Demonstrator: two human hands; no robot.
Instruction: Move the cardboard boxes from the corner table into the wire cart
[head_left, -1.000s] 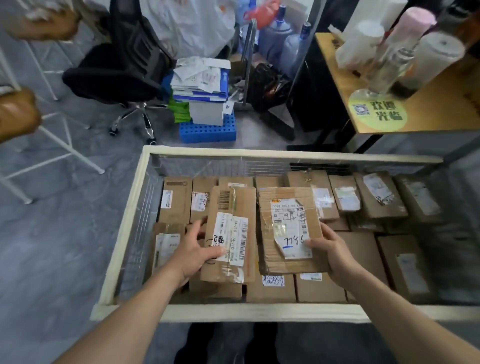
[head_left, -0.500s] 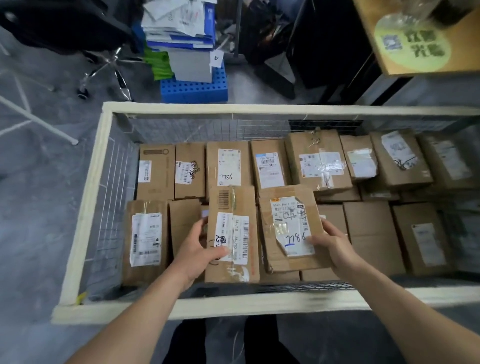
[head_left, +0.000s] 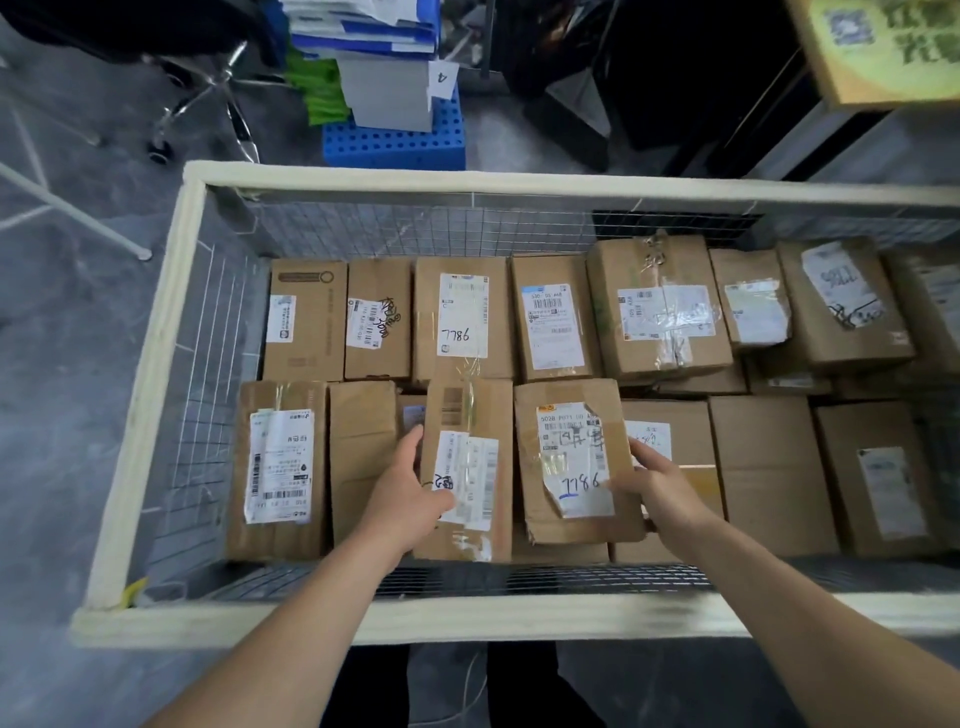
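Both carried boxes have sunk lower into the cream-framed wire cart (head_left: 467, 179), level with the brown parcels (head_left: 306, 322) packed inside. Fingers of the left hand (head_left: 405, 499) grasp the narrow barcode-labelled cardboard box (head_left: 467, 410). Those of the right hand (head_left: 660, 488) grasp the wider cardboard box marked 7786 (head_left: 571, 452).

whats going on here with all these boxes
A person is leaning over a wire-mesh cart with a cream-coloured rim that is packed with rows of labelled brown cardboard parcels. Their left hand holds a narrow brown cardboard box with a white barcode label, and their right hand holds a wider brown cardboard box with a torn white label marked 7786. Both boxes sit side by side, low over the cart's near row, not yet let go.
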